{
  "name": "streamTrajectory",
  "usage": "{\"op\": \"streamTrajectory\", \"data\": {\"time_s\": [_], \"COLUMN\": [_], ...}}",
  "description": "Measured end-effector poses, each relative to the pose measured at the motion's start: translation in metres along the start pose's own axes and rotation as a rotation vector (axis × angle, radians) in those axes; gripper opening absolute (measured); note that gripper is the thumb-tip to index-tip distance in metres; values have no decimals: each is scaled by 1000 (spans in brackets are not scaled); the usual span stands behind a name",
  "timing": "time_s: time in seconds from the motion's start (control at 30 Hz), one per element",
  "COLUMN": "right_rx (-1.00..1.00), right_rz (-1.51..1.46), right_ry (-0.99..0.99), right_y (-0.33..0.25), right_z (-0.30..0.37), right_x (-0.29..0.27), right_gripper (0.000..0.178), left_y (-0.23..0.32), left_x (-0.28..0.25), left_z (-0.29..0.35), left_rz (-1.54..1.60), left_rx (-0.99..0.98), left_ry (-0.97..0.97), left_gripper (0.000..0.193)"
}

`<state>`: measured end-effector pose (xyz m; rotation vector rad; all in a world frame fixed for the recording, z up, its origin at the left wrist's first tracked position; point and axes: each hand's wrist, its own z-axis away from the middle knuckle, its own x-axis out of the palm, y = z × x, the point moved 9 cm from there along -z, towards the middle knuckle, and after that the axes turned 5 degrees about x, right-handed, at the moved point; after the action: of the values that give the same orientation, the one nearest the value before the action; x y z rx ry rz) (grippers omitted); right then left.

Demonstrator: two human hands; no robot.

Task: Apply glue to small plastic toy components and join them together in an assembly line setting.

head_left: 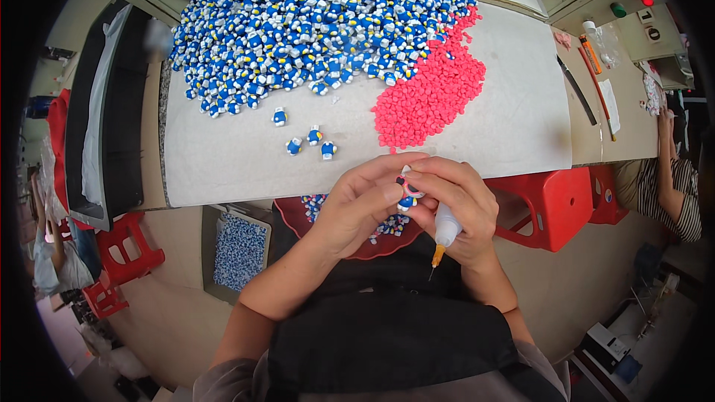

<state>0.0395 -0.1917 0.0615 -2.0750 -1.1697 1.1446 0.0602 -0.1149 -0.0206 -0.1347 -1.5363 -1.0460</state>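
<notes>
A small blue figure sits pinched between both hands just off the worktop's near edge. Left hand fingers clamp it steady; right hand also grips a glue bottle, nozzle down, likely kept ready. 4 loose figures lie nearby.

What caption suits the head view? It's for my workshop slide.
Both hands, left hand and right hand, pinch a small blue figurine above a red tray; right also grips a glue bottle.
</notes>
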Motion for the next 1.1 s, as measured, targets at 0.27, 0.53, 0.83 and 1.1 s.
{"op": "streamTrajectory", "data": {"time_s": [0.27, 0.53, 0.83, 1.1], "right_rx": [-18, -58, -28, -5], "right_rz": [32, 21, -8, -39], "right_ry": [-120, -143, -85, -93], "right_y": [-17, -21, -16, -16], "right_z": [-2, 16, 7, 8], "right_x": [13, 3, 5, 5], "right_gripper": [26, 28, 27, 31], "left_y": [18, 9, 20, 25], "left_x": [-5, 31, 28, 33], "left_z": [21, 18, 13, 14], "left_rz": [-464, -542, -649, -707], "left_rx": [133, 269, 367, 388], "left_ry": [-27, -234, -207, -211], "left_gripper": [39, 41, 40, 40]}}
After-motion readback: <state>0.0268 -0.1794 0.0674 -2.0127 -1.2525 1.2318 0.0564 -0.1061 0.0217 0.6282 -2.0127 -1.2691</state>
